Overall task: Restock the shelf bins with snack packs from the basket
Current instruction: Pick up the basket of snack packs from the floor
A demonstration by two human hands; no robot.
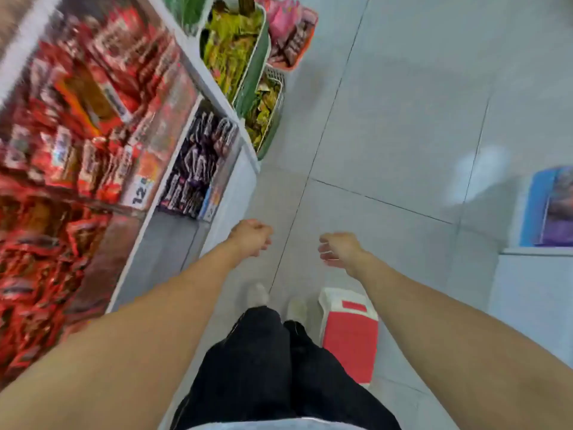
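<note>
Both hands are hanging out over the floor [403,119] and holding nothing. The left hand [252,237] has loosely curled fingers, and so does the right hand [339,249]. The basket [350,333] is sitting on the floor just beside the right foot. It is looking red inside, but it is too blurry to tell if packs are in it. The shelf bins [198,156] on the left are looking pretty full of red and dark packs. I think the job is mostly done, or a new grab is coming.

Two hands [252,237] [339,249], one red basket [350,333]
</note>
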